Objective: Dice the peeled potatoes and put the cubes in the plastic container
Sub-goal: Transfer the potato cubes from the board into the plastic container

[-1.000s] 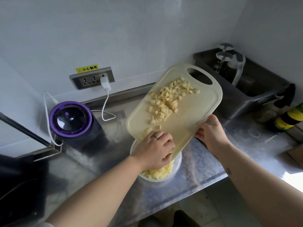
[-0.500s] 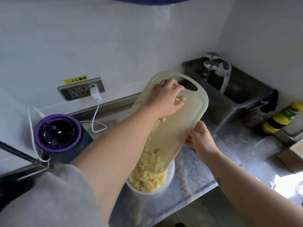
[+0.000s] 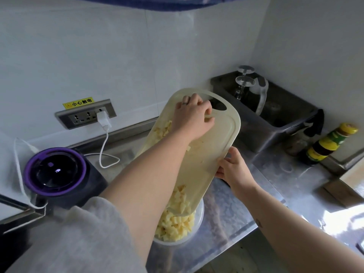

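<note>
Potato cubes (image 3: 181, 202) slide down the cutting board (image 3: 216, 154) my right hand (image 3: 234, 170) grips; my left hand (image 3: 194, 116), fingers curled, rakes them. Too steep, and some could miss the plastic container (image 3: 200, 220).

1. We see a white wall (image 3: 137, 46), faintly seamed, around the wall socket (image 3: 86, 114).
2. Below the socket we find a steel counter (image 3: 295, 180).
3. Far right of the socket, we see bright light glaring off that counter.
</note>
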Motion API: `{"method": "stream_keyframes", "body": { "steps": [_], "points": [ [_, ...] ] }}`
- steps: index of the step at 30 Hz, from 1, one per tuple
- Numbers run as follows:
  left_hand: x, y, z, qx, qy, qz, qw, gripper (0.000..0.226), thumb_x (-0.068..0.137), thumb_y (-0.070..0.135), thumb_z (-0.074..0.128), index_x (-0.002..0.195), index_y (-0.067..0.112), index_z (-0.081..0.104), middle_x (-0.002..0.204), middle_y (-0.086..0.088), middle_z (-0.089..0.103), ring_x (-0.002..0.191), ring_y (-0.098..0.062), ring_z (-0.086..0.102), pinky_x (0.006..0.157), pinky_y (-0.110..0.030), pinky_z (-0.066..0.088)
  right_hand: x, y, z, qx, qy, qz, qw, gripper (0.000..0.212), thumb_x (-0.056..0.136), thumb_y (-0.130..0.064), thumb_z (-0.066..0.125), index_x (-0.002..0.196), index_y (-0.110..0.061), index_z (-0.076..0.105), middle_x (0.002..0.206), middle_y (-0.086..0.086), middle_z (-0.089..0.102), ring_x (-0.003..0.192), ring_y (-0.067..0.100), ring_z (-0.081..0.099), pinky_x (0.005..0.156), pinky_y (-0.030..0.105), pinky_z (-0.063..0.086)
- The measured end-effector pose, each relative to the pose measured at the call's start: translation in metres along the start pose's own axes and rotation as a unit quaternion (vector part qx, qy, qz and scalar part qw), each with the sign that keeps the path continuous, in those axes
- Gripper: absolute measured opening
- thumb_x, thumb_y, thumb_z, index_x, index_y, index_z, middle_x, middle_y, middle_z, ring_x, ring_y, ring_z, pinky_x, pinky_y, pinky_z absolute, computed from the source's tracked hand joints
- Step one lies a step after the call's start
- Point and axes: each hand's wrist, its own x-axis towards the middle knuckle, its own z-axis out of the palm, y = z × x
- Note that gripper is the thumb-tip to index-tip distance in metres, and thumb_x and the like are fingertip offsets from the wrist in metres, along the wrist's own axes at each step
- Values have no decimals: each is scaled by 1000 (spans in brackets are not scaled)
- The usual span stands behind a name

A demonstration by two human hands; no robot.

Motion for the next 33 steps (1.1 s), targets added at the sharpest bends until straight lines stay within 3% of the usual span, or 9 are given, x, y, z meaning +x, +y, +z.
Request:
{"method": "stream_keyframes", "body": {
  "steps": [8, 14, 24, 33],
  "points": [
    [-11, -3, 4, 18, 13, 16, 1000, 19, 85, 38, 58, 96, 22, 60, 115, 1, 48, 110, -24, 40, 93, -33, 30, 3, 2, -4, -6, -1, 5, 1000, 33, 98, 8, 34, 118, -14, 47, 94, 13, 69, 80, 25, 72, 65, 32, 59],
    [-7, -7, 0, 21, -21, -17, 999, 20, 84, 40, 56, 95, 24, 52, 110, 1, 43, 106, -24, 39, 86, -32, 31, 4, -1, -5, -8, -3, 2, 1000, 30, 100, 6, 36, 120, -14, 46, 94, 11, 69, 78, 21, 71, 63, 28, 59],
    [-40, -13, 13, 19, -42, 25, 999, 16, 82, 33, 57, 91, 19, 57, 104, 2, 48, 99, -22, 41, 81, -29, 28, 7, 2, -5, 3, -12, 10, 1000, 30, 98, 7, 37, 119, -11, 48, 96, 11, 69, 84, 27, 70, 67, 33, 59],
    [-94, -14, 23, 19, -36, 66, 997, 15, 74, 28, 66, 80, 17, 58, 93, 0, 50, 89, -24, 45, 75, -32, 40, 10, 6, -8, 0, -16, 4, 1000, 33, 97, 9, 36, 121, -10, 47, 103, 17, 68, 90, 33, 70, 74, 42, 58]
  ]
}}
